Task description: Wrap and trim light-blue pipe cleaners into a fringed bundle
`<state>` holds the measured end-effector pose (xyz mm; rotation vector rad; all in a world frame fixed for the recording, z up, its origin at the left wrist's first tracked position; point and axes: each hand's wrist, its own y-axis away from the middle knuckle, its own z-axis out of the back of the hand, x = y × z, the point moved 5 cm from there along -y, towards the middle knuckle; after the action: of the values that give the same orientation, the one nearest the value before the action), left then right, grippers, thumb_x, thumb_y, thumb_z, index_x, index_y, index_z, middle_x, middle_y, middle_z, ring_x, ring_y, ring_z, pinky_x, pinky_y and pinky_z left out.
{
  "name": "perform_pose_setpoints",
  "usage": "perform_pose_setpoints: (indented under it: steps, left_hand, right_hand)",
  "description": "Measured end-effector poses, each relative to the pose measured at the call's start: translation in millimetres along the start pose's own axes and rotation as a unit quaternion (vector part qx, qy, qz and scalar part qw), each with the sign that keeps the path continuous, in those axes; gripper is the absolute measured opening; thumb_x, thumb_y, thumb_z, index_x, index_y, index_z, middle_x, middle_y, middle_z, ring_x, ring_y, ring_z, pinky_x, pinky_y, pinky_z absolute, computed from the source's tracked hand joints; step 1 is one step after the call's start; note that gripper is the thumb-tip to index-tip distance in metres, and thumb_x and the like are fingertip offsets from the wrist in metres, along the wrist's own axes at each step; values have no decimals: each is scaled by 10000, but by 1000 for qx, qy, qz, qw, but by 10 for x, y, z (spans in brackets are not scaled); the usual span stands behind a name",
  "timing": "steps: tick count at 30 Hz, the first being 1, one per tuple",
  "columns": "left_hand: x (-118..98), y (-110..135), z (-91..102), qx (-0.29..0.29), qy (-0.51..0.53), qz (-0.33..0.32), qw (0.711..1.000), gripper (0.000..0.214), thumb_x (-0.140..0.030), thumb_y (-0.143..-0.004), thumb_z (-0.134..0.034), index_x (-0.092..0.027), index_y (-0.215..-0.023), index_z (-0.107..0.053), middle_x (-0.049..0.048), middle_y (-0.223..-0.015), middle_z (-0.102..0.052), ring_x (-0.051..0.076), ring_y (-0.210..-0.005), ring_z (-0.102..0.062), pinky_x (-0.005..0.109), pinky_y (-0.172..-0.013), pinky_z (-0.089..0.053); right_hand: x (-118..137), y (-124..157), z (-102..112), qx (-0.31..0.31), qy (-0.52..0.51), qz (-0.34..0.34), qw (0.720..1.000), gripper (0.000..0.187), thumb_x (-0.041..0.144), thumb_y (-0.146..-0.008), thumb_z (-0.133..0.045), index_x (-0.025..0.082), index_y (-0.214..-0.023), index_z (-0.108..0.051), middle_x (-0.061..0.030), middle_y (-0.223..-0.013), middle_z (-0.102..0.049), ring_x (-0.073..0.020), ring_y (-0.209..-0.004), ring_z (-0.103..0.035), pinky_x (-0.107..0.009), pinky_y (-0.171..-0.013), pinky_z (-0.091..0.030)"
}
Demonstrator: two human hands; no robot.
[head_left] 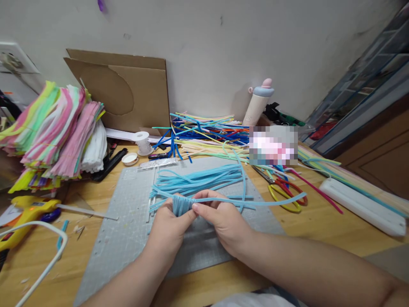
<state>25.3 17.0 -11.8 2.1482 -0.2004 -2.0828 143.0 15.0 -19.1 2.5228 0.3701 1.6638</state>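
Observation:
Both hands meet over a grey cutting mat. My left hand is closed around a small bundle of light blue pipe cleaners wound into loops. My right hand pinches a long light blue pipe cleaner that runs from the bundle out to the right. More loose light blue pipe cleaners lie on the mat just beyond my fingers.
A heap of mixed coloured pipe cleaners lies at the back. Scissors rest right of the mat. A yellow glue gun and stacked pastel bundles sit left. Cardboard, a thread spool and a bottle stand by the wall.

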Motion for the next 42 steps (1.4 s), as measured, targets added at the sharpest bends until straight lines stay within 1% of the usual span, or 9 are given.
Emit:
perform_pose_setpoints:
  steps: [13,20,26,30,32,34,36,38,42]
  left_hand:
    - [85,-7,28,11,-41,-1,999,240,-309,-691,-676,-200,-735,-467,-52,-655,-481,117,-623,-435,237,-595,-343]
    - [48,1,-13,31,-43,-6,999,286,-318,-675,-690,-200,-647,-431,-64,-582,-422,108,-562,-395,233,-547,-314]
    - [-59,10,1,48,77,-17,996,293,-302,-718,-656,-220,-971,-533,3,-910,-578,181,-839,-535,280,-739,-398]
    - [-234,-78,257,-59,-28,-112,992,260,-363,-778,-615,-242,-1001,-555,20,-957,-572,196,-897,-525,281,-755,-388]
    - [-413,-59,372,-135,-145,-220,955,334,-327,-752,-653,-272,-1069,-564,32,-1070,-568,223,-995,-502,309,-853,-356]
    - [-529,-36,328,-99,-268,-296,912,275,-304,-712,-692,-279,-983,-648,36,-1085,-603,261,-1066,-488,347,-952,-288]
    - [-529,-36,235,-15,-330,-306,893,179,-293,-705,-700,-293,-884,-701,32,-985,-666,272,-1007,-532,364,-947,-281]
    - [-476,-51,177,37,-335,-280,899,109,-299,-711,-697,-302,-817,-724,30,-862,-702,267,-892,-576,367,-893,-317]
    - [-382,-102,193,22,-279,-207,937,56,-294,-686,-715,-297,-733,-746,36,-775,-721,263,-795,-597,337,-802,-373]
  right_hand:
    - [-10,-23,24,-8,2,34,999,196,287,-626,-763,190,-724,-624,31,-688,-611,-119,-687,-532,-243,-669,-394]
    - [20,-44,44,-10,43,53,998,188,298,-617,-746,187,-688,-611,30,-644,-569,-119,-633,-493,-247,-611,-377]
    - [92,-147,93,-5,53,42,998,211,301,-598,-752,181,-696,-610,36,-610,-573,-111,-594,-487,-239,-568,-362]
    - [134,-197,109,6,100,21,995,182,288,-613,-736,172,-669,-607,40,-570,-560,-103,-563,-481,-234,-552,-359]
    - [150,-205,112,16,147,22,989,162,281,-627,-719,174,-669,-605,38,-568,-561,-102,-549,-480,-230,-527,-352]
    - [156,-208,109,32,187,30,981,147,276,-641,-704,179,-682,-601,45,-548,-549,-96,-513,-461,-222,-490,-334]
    - [154,-211,101,49,205,38,977,138,276,-653,-695,182,-696,-604,47,-540,-545,-92,-491,-447,-218,-472,-326]
    - [154,-215,95,61,200,43,977,125,282,-662,-692,185,-702,-623,37,-570,-572,-102,-520,-478,-226,-498,-357]
    - [188,-219,61,91,161,51,981,115,292,-669,-694,194,-729,-689,3,-731,-664,-154,-722,-584,-275,-683,-444]
